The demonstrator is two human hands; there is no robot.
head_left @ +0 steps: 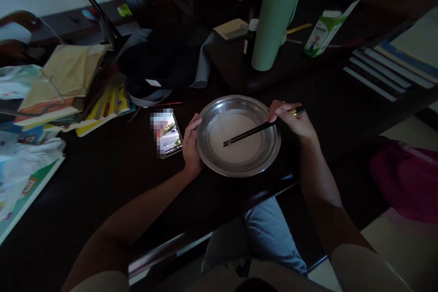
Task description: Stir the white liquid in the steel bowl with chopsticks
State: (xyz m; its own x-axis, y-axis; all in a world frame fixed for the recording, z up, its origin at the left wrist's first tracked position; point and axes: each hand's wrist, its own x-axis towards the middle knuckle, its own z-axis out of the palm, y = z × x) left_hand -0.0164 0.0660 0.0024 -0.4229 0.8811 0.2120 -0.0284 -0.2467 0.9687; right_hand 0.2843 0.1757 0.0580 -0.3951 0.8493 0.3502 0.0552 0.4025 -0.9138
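A round metal bowl (239, 171) stands on the dark table in front of me, with a whitish, milky mixture (236, 127) in its bottom. My left hand (192, 143) holds the bowl's left side, fingers along the outer wall and rim. In my right hand (290, 118) is a pair of black chopsticks (251, 133), gripped near their gold-banded upper ends. They slant down to the left across the bowl, tips over the mixture; whether the tips touch it I cannot tell. A lit phone (169, 134), partly pixelated, lies left of my left hand.
Beyond the bowl stand a tall green flask (278, 18), a dark bottle with white cap (251, 39) and an opened green-white carton (325, 32). Books (386, 70) are stacked at right. Envelopes (68, 68), books and plastic bags crowd the left. A black bag (164, 64) lies behind the phone.
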